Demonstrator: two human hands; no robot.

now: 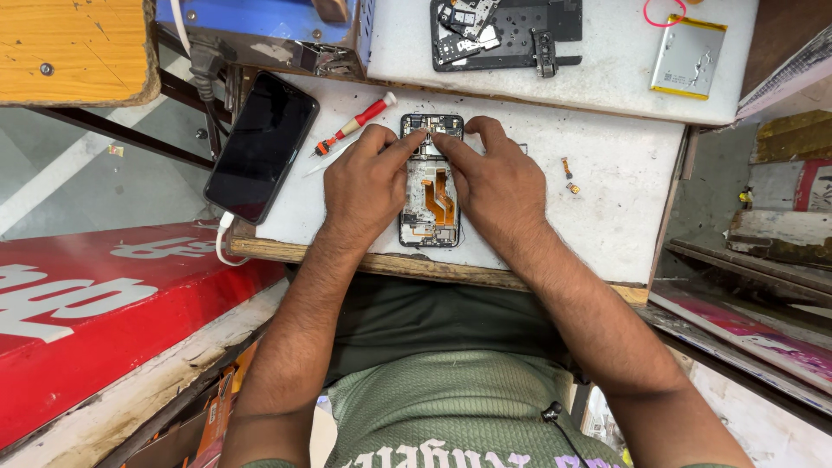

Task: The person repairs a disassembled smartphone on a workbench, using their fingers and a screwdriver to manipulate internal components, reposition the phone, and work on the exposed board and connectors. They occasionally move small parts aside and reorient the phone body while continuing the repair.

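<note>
Nearest, grey-green knitted shirt (pixel 451 407) with pale lettering, low in view. At far left, glossy red panel (pixel 104 303) with white marks, and an orange wooden board (pixel 74 48) above. On the white, scuffed worktop (pixel 624 199), smooth black slab-shaped phone (pixel 263 146) lying face up, white cable (pixel 224 238) plugged into its near end. Just beside, slim screwdriver with red plastic handle (pixel 357 123), tilted. Left hand (pixel 364 186) palm down, forefinger stretched to the top edge of the opened phone body (pixel 431 186), a rectangular frame showing metal shields and an orange flex ribbon, lying flat at the worktop's middle between both hands. Right hand (pixel 498 186) likewise flat, forefinger pressing the same top edge; fingers of both extended, touching, not clasping. Farther right, two tiny orange-brown parts (pixel 569 175). Beyond, black dismantled phone parts (pixel 507 33) and a silvery flat battery pouch with yellow edges (pixel 689 56).
</note>
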